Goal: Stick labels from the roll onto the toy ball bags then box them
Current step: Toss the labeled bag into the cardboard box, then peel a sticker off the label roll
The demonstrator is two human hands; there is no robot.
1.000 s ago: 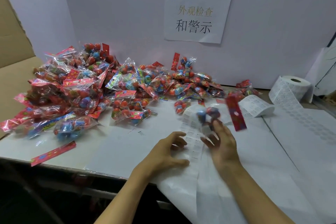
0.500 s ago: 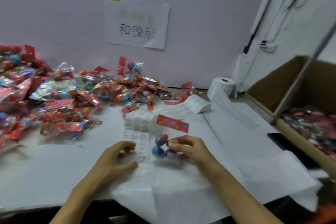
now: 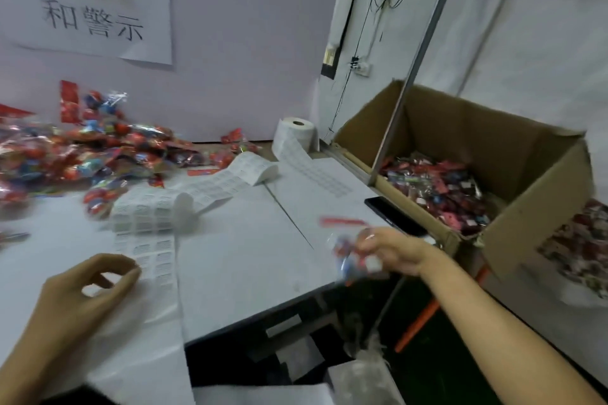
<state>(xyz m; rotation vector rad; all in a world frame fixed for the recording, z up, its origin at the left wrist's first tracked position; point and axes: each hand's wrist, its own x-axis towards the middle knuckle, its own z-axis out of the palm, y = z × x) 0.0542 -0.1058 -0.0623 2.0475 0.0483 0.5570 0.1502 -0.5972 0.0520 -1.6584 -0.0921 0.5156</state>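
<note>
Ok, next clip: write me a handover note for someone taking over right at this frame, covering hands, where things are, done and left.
Right hand grips one toy ball bag at the table's right edge, short of the cardboard box.
Left hand, fingers curled, holds nothing visible, beside the label strip.
Label roll stands by the wall.
Done: many bags already lie in the box.
Left: box the held bag; label and box the pile of bags.
</note>
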